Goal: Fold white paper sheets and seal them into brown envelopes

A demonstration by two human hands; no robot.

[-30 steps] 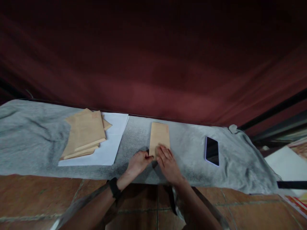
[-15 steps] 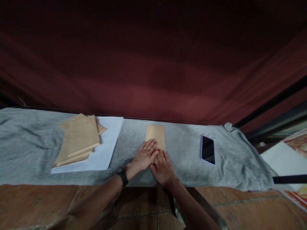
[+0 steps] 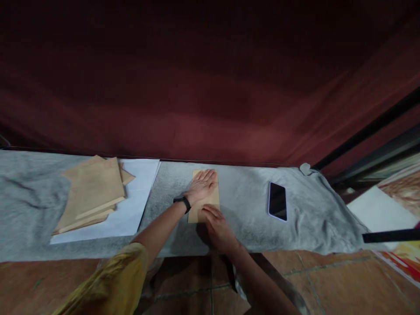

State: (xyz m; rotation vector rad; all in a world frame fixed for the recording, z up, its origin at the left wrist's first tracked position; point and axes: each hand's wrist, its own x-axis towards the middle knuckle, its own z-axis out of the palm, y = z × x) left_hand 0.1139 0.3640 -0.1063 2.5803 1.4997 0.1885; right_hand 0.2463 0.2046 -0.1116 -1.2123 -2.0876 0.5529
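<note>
A brown paper envelope (image 3: 208, 201) lies upright on the grey cloth (image 3: 244, 192), in front of me. My left hand (image 3: 201, 186) is spread flat over its upper part, fingers apart and palm down. A dark band circles the left wrist. Over the envelope's lower right edge rests my right hand (image 3: 218, 225), its fingers extended and pointing up and left. The hands do not touch each other. At the left, several brown envelopes (image 3: 98, 186) sit in a loose, fanned pile on white paper (image 3: 141, 188).
A phone (image 3: 277, 201) with a purple edge lies on the cloth at the right. Behind the cloth hangs a dark red fabric (image 3: 210, 109). Black bars (image 3: 390, 236) and printed sheets stand at the far right. Tiled floor (image 3: 348, 280) shows below.
My left hand has slid up the envelope, away from my right hand, which is now lower. More of the envelope's lower part shows. The view has shifted a little to the right.
</note>
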